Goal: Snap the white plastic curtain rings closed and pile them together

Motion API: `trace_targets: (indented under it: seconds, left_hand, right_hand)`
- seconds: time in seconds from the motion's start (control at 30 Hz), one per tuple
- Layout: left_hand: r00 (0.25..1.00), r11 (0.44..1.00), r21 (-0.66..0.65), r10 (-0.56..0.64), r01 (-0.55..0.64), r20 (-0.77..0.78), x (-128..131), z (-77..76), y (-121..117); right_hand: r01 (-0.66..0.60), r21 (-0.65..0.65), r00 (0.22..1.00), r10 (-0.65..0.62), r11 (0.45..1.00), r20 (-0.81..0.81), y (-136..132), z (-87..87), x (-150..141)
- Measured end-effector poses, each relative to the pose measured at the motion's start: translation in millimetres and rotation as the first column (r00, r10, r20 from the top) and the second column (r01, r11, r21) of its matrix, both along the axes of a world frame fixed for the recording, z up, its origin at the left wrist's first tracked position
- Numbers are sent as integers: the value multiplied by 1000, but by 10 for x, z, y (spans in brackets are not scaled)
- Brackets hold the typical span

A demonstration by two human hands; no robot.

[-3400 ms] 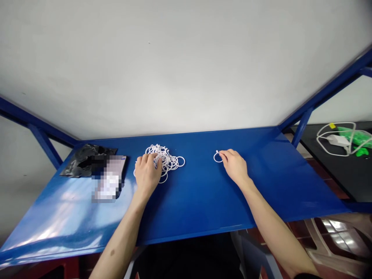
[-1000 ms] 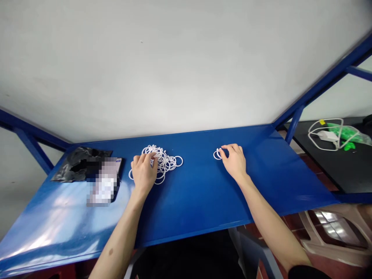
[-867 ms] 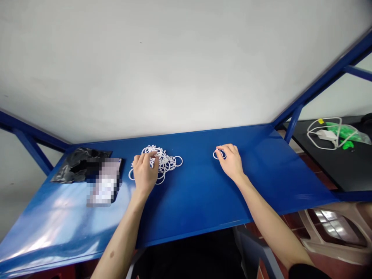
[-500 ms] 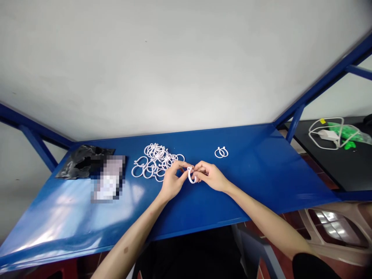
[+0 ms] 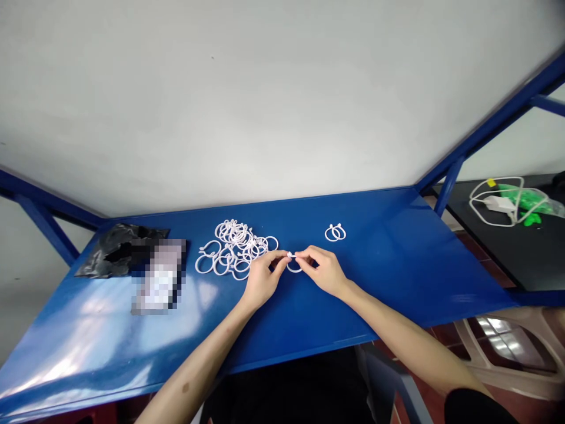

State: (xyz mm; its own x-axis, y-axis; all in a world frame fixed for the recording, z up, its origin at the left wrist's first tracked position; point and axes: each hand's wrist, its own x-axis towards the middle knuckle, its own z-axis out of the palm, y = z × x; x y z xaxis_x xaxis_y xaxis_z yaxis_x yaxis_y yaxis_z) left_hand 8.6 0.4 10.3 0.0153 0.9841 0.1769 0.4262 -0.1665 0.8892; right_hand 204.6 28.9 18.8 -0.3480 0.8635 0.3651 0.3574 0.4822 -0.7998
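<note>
Both hands meet over the middle of the blue table (image 5: 397,277) and pinch one white plastic ring (image 5: 293,266) between them. My left hand (image 5: 261,278) grips its left side with thumb and forefinger. My right hand (image 5: 322,272) grips its right side the same way. A loose heap of white rings (image 5: 233,249) lies just left of my left hand. Two rings (image 5: 335,233) lie together further back, beyond my right hand.
A crumpled black plastic bag (image 5: 115,254) and a blurred flat item (image 5: 158,278) lie at the table's left. Blue frame struts rise at both ends. On a black surface to the right sit a white cable (image 5: 494,203) and a green packet (image 5: 527,200).
My left hand left the heap with one ring and my right hand left the pair further back. Both came to the middle, and the ring now hangs between both pinches.
</note>
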Motion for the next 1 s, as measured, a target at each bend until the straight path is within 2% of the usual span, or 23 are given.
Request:
trace_targets:
  seconds: [0.27, 0.5, 0.63, 0.87, 1.0]
  left_hand:
    - [1000, 997, 82, 12, -12, 6, 3, -64, -35]
    - [997, 996, 85, 25, -31, 76, -11, -45, -56]
    - [998, 991, 133, 24, -32, 56, -8, -50, -71]
    - [996, 961, 275, 6, 18, -88, -27, -65, -88]
    - [951, 926, 361, 9, 110, -310, -46, 25, -44]
  right_hand:
    - [-100, 168, 992, 85, 981, 96, -54, -23, -21]
    - [-82, 167, 995, 72, 983, 66, -72, 34, -26]
    - [-109, 159, 993, 101, 981, 57, -61, 13, -4]
    - [-189, 178, 981, 178, 966, 77, -67, -74, -14]
    - [-160, 231, 985, 139, 960, 103, 13, -69, 7]
